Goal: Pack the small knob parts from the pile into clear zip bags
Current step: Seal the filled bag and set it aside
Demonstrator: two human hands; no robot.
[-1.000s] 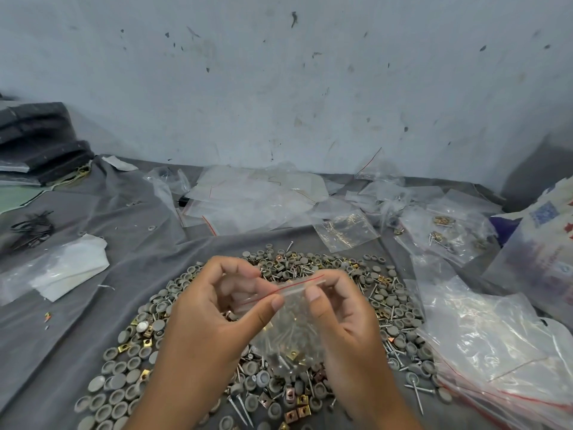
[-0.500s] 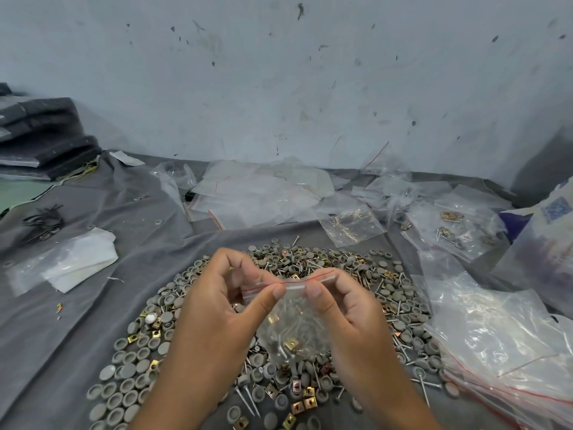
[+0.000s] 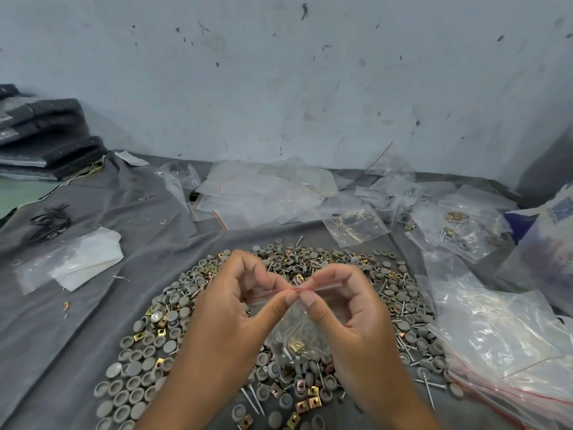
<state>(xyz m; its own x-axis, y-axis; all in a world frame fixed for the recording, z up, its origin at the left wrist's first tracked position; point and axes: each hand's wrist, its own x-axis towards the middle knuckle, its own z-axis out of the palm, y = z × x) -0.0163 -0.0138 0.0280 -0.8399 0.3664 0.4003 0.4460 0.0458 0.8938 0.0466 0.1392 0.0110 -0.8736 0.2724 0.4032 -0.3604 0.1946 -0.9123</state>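
A small clear zip bag with a red-lined strip hangs between my hands above the pile; screws and a brass clip show inside it. My left hand pinches the bag's zip strip with thumb and fingers. My right hand pinches the same strip, its thumb tip touching the left thumb at the middle of the strip. Below lies the pile of grey round knob caps, brass clips and screws, spread over the grey cloth.
Empty clear zip bags lie heaped at the back, more at the right. A filled bag and others with brass parts sit back right. White plastic lies left, dark folded stacks far left.
My thumbs have slid together along the zip strip, from apart to touching at its middle. The bag has stayed above the pile, and the camera has dipped slightly.
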